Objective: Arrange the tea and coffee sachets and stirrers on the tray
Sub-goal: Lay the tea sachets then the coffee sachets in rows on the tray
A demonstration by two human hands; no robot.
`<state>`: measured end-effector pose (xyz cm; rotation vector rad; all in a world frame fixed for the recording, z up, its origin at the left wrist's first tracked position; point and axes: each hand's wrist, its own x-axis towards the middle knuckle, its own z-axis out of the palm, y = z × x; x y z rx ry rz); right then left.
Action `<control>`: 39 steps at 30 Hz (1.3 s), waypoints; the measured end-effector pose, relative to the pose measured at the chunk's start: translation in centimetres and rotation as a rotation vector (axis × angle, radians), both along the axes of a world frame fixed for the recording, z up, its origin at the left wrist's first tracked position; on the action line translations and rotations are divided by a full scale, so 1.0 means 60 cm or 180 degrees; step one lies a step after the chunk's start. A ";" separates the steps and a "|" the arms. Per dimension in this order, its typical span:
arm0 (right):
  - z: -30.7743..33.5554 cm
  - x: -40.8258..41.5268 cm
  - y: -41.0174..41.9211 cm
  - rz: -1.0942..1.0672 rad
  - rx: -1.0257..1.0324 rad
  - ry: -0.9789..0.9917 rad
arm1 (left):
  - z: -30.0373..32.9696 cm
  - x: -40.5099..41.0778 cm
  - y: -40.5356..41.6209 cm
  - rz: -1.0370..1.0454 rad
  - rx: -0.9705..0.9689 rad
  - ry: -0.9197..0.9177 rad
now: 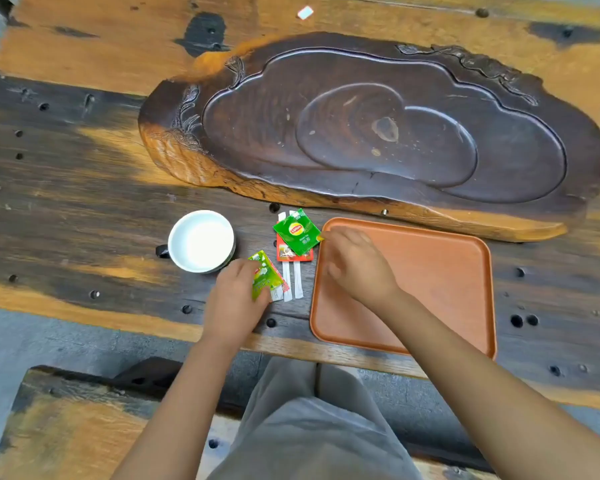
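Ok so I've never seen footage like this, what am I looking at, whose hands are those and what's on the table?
There is no machine here. One camera sits on a person's head and looks down at their own two bare hands, so the arms come in from the bottom.

On the wooden table lie a white cup, an orange tray with nothing lying in it, and beyond it a big carved dark wooden slab. Between cup and tray are two white stirrers, with a red sachet and a green tea sachet on top.

The left hand holds another green sachet. The right hand touches the tea sachet's corner; whether it grips it, I cannot tell.
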<state>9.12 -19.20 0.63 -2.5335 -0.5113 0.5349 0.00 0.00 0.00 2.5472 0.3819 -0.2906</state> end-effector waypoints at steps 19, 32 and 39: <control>-0.080 0.052 0.044 0.0958 0.0097 -0.1187 | -0.028 -0.017 0.002 0.0063 0.0061 -0.0362; -0.021 -0.038 -0.097 -0.0766 0.0347 -0.1738 | -0.002 0.037 -0.099 -0.0312 -0.0665 -0.1222; -0.076 -0.081 -0.124 -0.0596 0.0081 -0.1332 | -0.068 0.074 -0.147 -0.1307 -0.0250 -0.0709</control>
